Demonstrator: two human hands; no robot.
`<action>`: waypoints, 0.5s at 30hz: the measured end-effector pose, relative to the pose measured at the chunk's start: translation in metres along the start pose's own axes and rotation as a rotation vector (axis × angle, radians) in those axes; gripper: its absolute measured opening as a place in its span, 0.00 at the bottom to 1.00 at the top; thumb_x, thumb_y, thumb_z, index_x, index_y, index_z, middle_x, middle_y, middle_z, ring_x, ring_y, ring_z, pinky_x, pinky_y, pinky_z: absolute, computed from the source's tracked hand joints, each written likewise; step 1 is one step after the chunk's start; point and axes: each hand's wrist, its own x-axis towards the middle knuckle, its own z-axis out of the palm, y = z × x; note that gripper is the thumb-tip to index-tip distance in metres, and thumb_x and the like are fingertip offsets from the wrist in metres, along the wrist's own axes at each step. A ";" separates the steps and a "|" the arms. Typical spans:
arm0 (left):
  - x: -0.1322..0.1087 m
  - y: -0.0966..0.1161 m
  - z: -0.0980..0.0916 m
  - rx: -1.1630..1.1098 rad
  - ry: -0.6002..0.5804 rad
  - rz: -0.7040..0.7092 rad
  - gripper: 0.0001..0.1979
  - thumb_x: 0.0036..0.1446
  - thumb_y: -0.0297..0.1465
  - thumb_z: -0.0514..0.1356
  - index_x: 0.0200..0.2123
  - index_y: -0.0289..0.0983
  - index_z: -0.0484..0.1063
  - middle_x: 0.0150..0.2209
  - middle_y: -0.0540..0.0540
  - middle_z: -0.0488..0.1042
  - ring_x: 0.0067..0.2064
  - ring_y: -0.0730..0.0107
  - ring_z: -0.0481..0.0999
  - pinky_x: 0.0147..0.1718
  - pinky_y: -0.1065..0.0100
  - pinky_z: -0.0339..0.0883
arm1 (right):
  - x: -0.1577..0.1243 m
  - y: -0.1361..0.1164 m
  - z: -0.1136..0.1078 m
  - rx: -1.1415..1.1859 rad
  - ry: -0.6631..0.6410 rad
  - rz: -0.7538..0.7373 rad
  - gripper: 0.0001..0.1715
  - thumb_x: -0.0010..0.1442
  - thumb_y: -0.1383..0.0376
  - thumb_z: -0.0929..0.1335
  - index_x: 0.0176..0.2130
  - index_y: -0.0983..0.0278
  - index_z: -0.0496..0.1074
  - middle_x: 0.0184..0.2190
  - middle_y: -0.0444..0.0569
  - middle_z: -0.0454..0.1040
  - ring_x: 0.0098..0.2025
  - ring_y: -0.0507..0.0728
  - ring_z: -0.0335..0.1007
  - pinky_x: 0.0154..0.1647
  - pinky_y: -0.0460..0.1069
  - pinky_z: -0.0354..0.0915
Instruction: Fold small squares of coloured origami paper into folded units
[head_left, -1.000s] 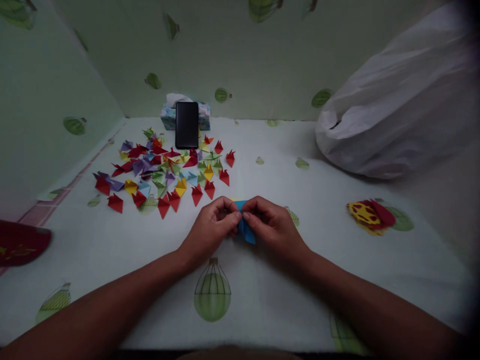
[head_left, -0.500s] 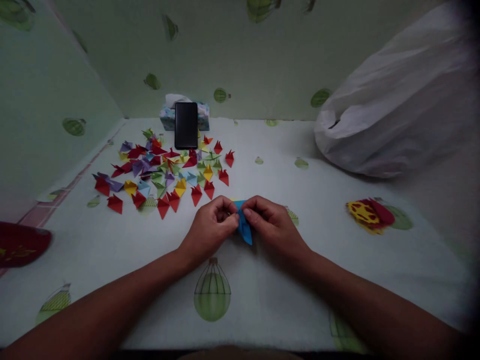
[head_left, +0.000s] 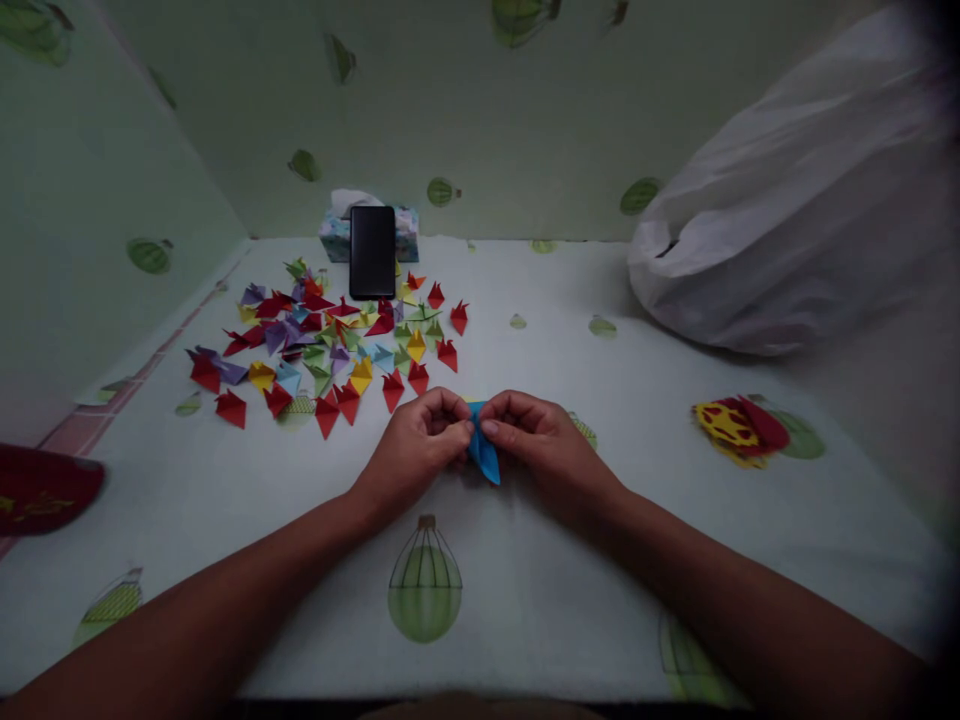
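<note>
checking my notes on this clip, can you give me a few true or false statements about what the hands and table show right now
1. Both hands pinch the blue paper piece. True.
2. The left hand rests on the phone. False: the phone leans on the tissue box, far from both hands.
3. The pile of folded pieces lies left of the hands. True.
4. The right hand holds the white bag. False: the bag sits untouched.

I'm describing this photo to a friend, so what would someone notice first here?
First, the left hand and right hand pinching a small folded blue paper piece together at the middle of the balloon-print white tablecloth. Behind them to the left lies a scatter of small folded paper pieces in red, yellow, purple and green, with a black phone propped up beyond it.
</note>
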 end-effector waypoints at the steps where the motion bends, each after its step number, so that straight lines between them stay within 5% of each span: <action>1: 0.000 0.000 0.000 0.001 -0.001 0.000 0.08 0.47 0.30 0.64 0.29 0.35 0.68 0.22 0.54 0.69 0.23 0.76 0.69 0.24 0.73 0.65 | 0.000 0.000 0.000 -0.003 -0.005 -0.002 0.11 0.57 0.60 0.73 0.33 0.64 0.71 0.24 0.42 0.72 0.24 0.49 0.67 0.26 0.46 0.65; 15: -0.002 -0.002 0.000 0.117 -0.021 0.029 0.09 0.49 0.33 0.61 0.31 0.36 0.66 0.23 0.54 0.67 0.25 0.75 0.67 0.24 0.72 0.62 | 0.001 -0.006 0.001 -0.184 0.012 -0.059 0.11 0.54 0.60 0.72 0.30 0.65 0.69 0.25 0.42 0.68 0.27 0.49 0.63 0.28 0.45 0.62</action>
